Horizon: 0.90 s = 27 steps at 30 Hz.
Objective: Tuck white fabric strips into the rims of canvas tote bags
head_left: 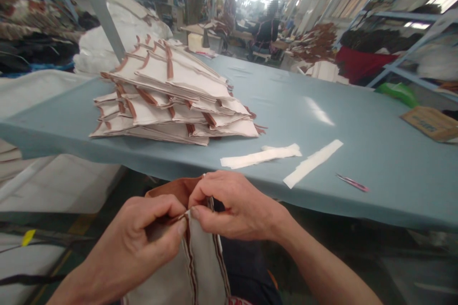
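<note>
Here the cream fabric piece (202, 267), edged and striped with brown trim, is caught only at its top edge. That is where trouble could start. As I judge it, both grips sit on one small spot, so a hard pull apart might strain the stitching or fray the edge there. Most of the cloth hangs free, and if either pinch loosens, the piece could slide down toward the floor.

The left hand (143, 233) is clenched on the edge, thumb pressed against curled fingers. The right hand (236, 207) pinches the same edge from the other side, its fingertips almost touching the left's. Something thin and dark shows between the right fingers (I cannot tell what it is). The piece runs down from the two pinches and hangs between the wrists, its brown top folding back behind the knuckles.

The piece and both hands are below and in front of the near edge of the blue-grey table (322, 105), touching none of it. On the table, toward its left end, sits a slumped stack of similar pieces (171, 95). Two white strips (261, 156) lie close to the table's near edge. A small pink tool (352, 183) lies further right along that edge, out of easy reach of both hands. A cardboard box (429, 123) rests at the table's right end. Another person (266, 28) is beyond its far side.
</note>
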{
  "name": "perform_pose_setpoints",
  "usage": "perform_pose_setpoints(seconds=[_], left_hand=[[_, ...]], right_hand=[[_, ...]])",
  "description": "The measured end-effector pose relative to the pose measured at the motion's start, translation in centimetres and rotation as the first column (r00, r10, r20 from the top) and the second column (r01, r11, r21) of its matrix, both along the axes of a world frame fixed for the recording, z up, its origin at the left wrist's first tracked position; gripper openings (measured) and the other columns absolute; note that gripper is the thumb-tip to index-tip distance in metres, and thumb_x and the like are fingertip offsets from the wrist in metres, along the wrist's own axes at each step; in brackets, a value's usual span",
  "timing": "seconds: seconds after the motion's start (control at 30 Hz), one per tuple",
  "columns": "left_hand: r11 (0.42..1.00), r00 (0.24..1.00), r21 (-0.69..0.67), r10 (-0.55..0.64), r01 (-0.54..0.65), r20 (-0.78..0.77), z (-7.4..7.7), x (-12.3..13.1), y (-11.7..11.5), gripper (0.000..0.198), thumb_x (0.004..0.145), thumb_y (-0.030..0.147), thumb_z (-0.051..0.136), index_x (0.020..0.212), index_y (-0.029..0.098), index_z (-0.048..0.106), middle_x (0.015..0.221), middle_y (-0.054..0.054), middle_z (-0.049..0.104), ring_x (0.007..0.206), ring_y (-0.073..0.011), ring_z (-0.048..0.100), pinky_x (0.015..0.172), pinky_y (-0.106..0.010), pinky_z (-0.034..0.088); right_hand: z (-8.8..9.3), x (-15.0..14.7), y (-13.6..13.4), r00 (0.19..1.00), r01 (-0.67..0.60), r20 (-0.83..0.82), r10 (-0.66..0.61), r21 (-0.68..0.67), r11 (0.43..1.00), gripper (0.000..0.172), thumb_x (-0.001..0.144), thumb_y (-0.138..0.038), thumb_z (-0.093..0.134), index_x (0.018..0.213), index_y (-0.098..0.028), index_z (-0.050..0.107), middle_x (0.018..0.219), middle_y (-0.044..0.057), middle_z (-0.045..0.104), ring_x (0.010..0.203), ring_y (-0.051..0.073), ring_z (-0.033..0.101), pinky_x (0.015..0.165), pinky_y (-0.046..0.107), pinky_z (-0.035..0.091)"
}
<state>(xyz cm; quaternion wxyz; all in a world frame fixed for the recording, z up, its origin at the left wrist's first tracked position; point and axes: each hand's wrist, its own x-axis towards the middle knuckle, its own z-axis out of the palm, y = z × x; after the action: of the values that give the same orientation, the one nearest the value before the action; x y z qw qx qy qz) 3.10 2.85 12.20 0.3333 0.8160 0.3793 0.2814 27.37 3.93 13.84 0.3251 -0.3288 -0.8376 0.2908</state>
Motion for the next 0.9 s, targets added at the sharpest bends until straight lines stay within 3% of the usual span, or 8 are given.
perform_pose_setpoints(seconds=[0.1, 0.2, 0.3, 0.43, 0.53, 0.6, 0.7, 0.9], left_hand=[[0.991, 1.000, 0.133, 0.010, -0.010, -0.001, 0.3, 0.0, 0.7, 0.033, 0.099, 0.025, 0.055, 0.068, 0.023, 0.065, 0.057, 0.008, 0.056, 0.049, -0.0093, 0.050, 0.050, -0.022, 0.036], [0.987, 0.997, 0.160, -0.020, 0.031, -0.071, 1.0, 0.1, 1.6, 0.029, 0.095, 0.024, 0.054, 0.069, 0.022, 0.068, 0.060, 0.007, 0.062, 0.051, -0.0092, 0.055, 0.051, -0.021, 0.037], [0.990, 0.973, 0.100, -0.078, 0.101, -0.216, 1.6, 0.3, 2.5, 0.029, 0.091, 0.026, 0.049, 0.066, 0.022, 0.063, 0.060, 0.005, 0.062, 0.054, -0.0109, 0.057, 0.054, -0.023, 0.036], [0.984, 0.926, -0.093, -0.174, 0.152, -0.336, 1.7, 0.8, 3.3, 0.027, 0.088, 0.031, 0.045, 0.066, 0.022, 0.057, 0.063, 0.002, 0.063, 0.058, -0.0139, 0.056, 0.057, -0.027, 0.033], [0.986, 0.950, -0.126, -0.142, 0.111, -0.278, 1.5, 0.8, 3.8, 0.031, 0.092, 0.037, 0.044, 0.063, 0.024, 0.047, 0.060, 0.003, 0.053, 0.057, -0.0144, 0.050, 0.056, -0.028, 0.031], [0.983, 0.977, -0.169, -0.098, 0.066, -0.189, 1.4, 0.4, 4.0, 0.037, 0.096, 0.042, 0.045, 0.063, 0.025, 0.044, 0.059, 0.004, 0.048, 0.056, -0.0143, 0.047, 0.054, -0.026, 0.033], [0.961, 0.998, -0.270, -0.063, 0.052, -0.031, 0.9, -0.5, 4.0, 0.042, 0.101, 0.047, 0.050, 0.067, 0.023, 0.056, 0.064, 0.003, 0.059, 0.061, -0.0159, 0.056, 0.057, -0.024, 0.043], [0.979, 0.999, -0.202, 0.039, -0.038, -0.003, -0.3, -1.5, 2.6, 0.040, 0.106, 0.039, 0.055, 0.071, 0.022, 0.067, 0.068, 0.003, 0.068, 0.063, -0.0163, 0.062, 0.060, -0.023, 0.047]], right_hand=[[0.5, -0.2, 0.0, 0.998, 0.008, 0.061, -0.011, 0.042, 0.999, 0.013, 0.099, -0.016, 0.065, 0.089, -0.022, 0.071, 0.083, 0.001, 0.077, 0.077, 0.017, 0.067, 0.076, 0.030, 0.047], [1.2, -0.7, -0.2, 0.974, 0.029, 0.218, -0.062, 0.149, 0.988, 0.020, 0.105, -0.018, 0.064, 0.087, -0.021, 0.071, 0.084, 0.004, 0.078, 0.078, 0.019, 0.066, 0.075, 0.033, 0.046], [1.6, -1.2, -0.3, 0.927, 0.013, 0.364, -0.091, 0.210, 0.978, 0.029, 0.110, -0.020, 0.063, 0.081, -0.021, 0.069, 0.081, 0.005, 0.076, 0.074, 0.020, 0.061, 0.072, 0.036, 0.042], [1.1, -1.2, 0.4, 0.904, -0.007, 0.424, -0.057, 0.149, 0.989, 0.030, 0.112, -0.020, 0.063, 0.083, -0.020, 0.070, 0.081, 0.006, 0.077, 0.074, 0.020, 0.060, 0.073, 0.036, 0.042], [-0.1, -0.7, 0.9, 0.957, 0.078, 0.271, -0.101, 0.096, 0.992, 0.021, 0.109, -0.018, 0.064, 0.090, -0.020, 0.071, 0.092, 0.007, 0.081, 0.088, 0.021, 0.068, 0.084, 0.036, 0.049], [-0.9, -0.5, 0.8, 0.973, 0.220, 0.072, -0.221, 0.016, 0.975, 0.013, 0.109, -0.020, 0.066, 0.097, -0.021, 0.072, 0.101, 0.006, 0.082, 0.097, 0.021, 0.072, 0.092, 0.036, 0.053], [-2.0, -1.1, -0.5, 0.910, 0.356, -0.135, -0.392, -0.231, 0.905, 0.015, 0.108, -0.033, 0.068, 0.099, -0.022, 0.072, 0.098, 0.003, 0.082, 0.090, 0.019, 0.073, 0.087, 0.033, 0.056], [-3.7, -5.2, -3.7, 0.840, 0.365, -0.182, -0.511, -0.506, 0.782, 0.021, 0.096, -0.041, 0.078, 0.091, -0.023, 0.069, 0.090, 0.001, 0.080, 0.083, 0.019, 0.073, 0.081, 0.033, 0.056]])
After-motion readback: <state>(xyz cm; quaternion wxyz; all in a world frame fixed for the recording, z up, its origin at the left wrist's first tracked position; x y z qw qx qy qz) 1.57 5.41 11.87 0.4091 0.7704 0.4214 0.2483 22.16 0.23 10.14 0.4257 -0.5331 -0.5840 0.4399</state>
